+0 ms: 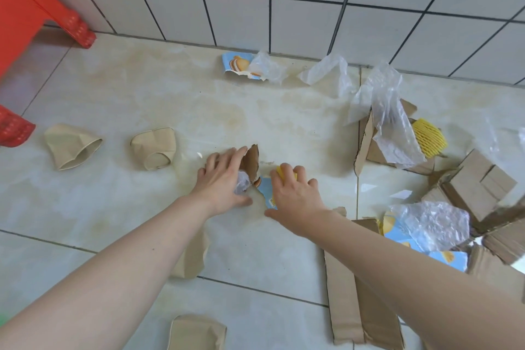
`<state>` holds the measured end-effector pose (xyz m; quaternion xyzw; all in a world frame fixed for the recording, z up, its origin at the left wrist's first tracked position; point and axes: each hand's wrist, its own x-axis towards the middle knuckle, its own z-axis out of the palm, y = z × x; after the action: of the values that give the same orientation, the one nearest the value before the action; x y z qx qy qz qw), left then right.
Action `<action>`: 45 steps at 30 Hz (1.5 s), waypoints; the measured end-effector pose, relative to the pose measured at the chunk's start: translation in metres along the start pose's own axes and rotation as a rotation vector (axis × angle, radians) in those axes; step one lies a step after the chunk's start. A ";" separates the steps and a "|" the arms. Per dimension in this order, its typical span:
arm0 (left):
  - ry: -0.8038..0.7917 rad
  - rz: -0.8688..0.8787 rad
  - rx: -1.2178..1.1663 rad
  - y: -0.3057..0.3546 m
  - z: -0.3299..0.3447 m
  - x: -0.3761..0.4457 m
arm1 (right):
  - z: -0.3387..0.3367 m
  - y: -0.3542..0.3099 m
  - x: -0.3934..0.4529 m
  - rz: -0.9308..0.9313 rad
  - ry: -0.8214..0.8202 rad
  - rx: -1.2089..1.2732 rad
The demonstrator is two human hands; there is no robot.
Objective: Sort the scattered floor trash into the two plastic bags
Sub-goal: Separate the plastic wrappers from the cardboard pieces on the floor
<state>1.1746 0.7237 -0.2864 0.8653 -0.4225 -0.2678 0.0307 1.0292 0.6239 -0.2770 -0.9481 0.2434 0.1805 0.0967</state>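
Your forearms stretch out over the floor trash: your left hand point(221, 179) grips a torn cardboard scrap point(252, 162) and crumpled plastic film point(242, 185), while your right hand point(295, 196) curls round a yellow foam piece point(281, 171), apparently gathering items before bagging.

We are looking at glossy pale floor tiles point(142, 88) strewn with matt brown crushed paper cups point(72, 146), rough corrugated cardboard point(468, 187), crinkled clear plastic film point(389, 111), yellow foam netting point(429, 138), and a printed blue wrapper point(237, 64), beside a shiny red plastic stool point(31, 8).
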 end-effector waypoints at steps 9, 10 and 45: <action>0.128 -0.196 -0.103 0.009 0.008 -0.004 | -0.009 0.003 -0.001 0.057 -0.083 -0.047; 0.133 -0.211 -0.170 0.010 0.010 -0.005 | -0.010 0.004 -0.002 0.079 -0.104 -0.014; -0.078 -0.031 0.363 0.014 -0.113 0.162 | -0.100 0.085 0.174 -0.098 0.023 -0.097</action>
<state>1.3009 0.5740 -0.2572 0.8520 -0.4514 -0.2209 -0.1465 1.1582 0.4491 -0.2609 -0.9644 0.1886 0.1763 0.0565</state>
